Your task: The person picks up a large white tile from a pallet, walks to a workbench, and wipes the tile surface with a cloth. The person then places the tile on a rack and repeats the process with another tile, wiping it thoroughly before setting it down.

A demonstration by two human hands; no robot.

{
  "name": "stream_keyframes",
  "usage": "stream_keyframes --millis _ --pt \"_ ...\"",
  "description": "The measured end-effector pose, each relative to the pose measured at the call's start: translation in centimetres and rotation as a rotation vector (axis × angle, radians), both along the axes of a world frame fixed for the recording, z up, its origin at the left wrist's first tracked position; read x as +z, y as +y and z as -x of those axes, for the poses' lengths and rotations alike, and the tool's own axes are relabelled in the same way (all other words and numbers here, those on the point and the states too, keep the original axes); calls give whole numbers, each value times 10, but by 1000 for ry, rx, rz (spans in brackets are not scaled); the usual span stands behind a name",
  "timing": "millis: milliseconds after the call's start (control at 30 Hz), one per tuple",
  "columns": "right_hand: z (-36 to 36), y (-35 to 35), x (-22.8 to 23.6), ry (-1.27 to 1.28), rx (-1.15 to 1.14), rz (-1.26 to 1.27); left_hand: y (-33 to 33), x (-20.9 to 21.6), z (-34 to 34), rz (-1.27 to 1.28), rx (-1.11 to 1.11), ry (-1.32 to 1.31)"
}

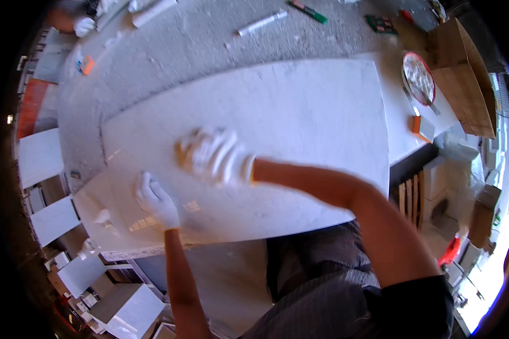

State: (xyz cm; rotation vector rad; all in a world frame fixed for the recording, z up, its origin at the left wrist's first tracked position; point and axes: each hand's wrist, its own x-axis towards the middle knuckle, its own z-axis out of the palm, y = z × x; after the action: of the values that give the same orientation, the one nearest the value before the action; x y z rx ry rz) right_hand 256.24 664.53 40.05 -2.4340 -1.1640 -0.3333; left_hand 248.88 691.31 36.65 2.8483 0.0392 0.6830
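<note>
A large white marble-look slab [300, 118] lies across the worktable in front of me. My left hand [156, 199], in a white glove, rests flat on the slab's left part with its fingers stretched out. To its upper right, my right hand [216, 157], gloved too and smeared by motion, is closed over a small block with an orange-yellow edge [180, 152]. The glove covers most of that block, which is against the slab or just above it. A crumpled white scrap [103, 217] lies near the slab's left end.
A red-rimmed bowl of white paste [417, 78] with a spatula stands at right, beside an orange-and-white block [423, 129] and a cardboard box [461, 76]. A silvery tube [261, 24] and a green tool [308, 11] lie on the dusty table [169, 62]. Another person's gloved hand [84, 26] shows upper left.
</note>
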Motion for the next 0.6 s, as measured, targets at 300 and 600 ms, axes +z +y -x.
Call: stream_keyframes --millis 300,600 --pt "-53 -192 -29 -19 -439 194 -13 1 8 -41 94 9" --pt "19 -231 -24 -82 -327 -263 -4 -1 11 -91 102 2"
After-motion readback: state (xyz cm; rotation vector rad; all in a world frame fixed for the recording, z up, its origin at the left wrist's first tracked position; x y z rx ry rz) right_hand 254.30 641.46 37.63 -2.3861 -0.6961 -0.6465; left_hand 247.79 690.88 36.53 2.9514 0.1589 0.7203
